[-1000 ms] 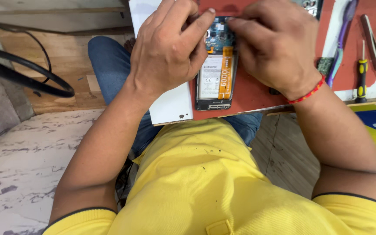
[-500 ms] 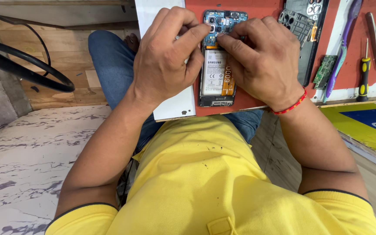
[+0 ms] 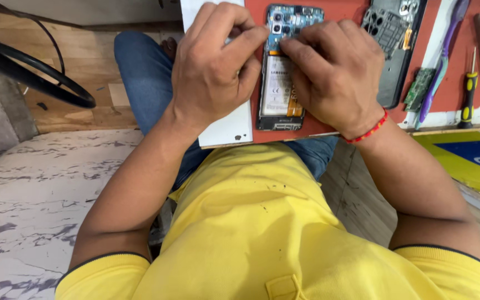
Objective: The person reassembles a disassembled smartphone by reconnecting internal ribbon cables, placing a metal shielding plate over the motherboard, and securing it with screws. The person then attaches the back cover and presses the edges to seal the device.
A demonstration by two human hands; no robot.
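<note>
A red mat (image 3: pixel 329 126) over a wooden floor (image 3: pixel 56 100); the opened phone (image 3: pixel 282 83) lies between both hands, left hand (image 3: pixel 212 69) and right hand (image 3: pixel 334 72) pinching its top.

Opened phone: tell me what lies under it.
The opened phone lies on a red mat, with a white board at the mat's left. Both hands, left hand and right hand, cover its upper middle.
</note>
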